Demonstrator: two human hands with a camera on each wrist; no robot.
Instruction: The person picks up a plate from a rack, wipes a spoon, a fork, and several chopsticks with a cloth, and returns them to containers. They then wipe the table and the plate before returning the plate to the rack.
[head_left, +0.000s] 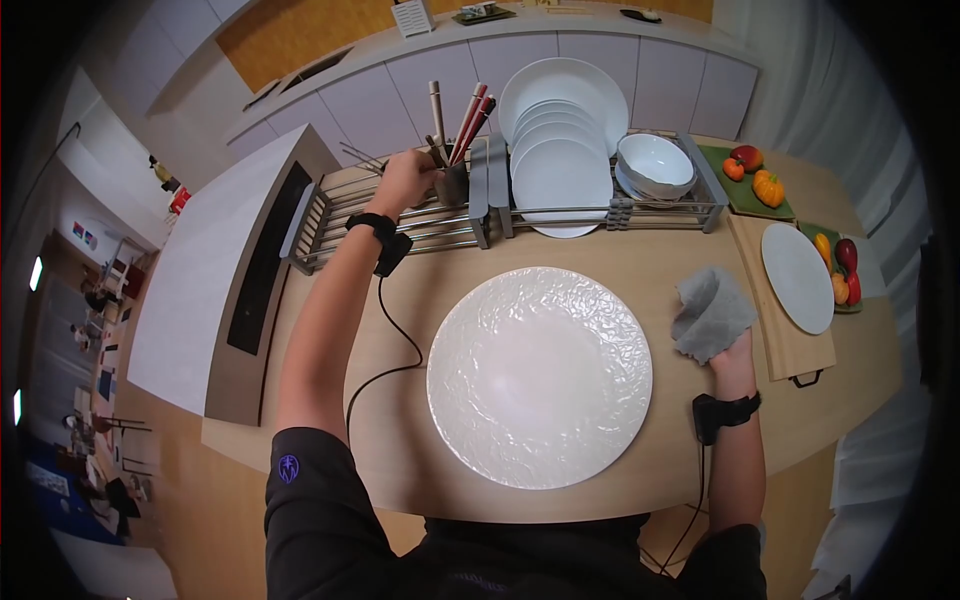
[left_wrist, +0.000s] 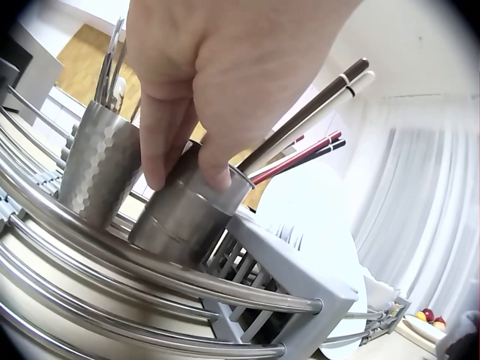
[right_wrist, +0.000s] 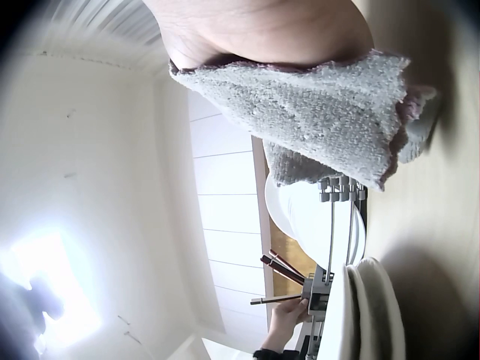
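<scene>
The person's left hand (head_left: 405, 180) held a smooth, cylindrical, silvery metal cup (left_wrist: 184, 229) near its rim. Brown, white, red and black chopsticks (left_wrist: 311, 105) leaned out of the cup, which was at the grey-and-silver metal dish rack (left_wrist: 240, 291); whether its base rested on the bars could not be told. It seemed light, stiff, slightly slippery and top-heavy, best taken round its upper wall. The right hand (head_left: 738, 368) held a soft, grey, fuzzy cloth (head_left: 712, 312), fingers mostly hidden, beside a large, round, glossy white plate (head_left: 540, 378), probably heavy and fragile.
</scene>
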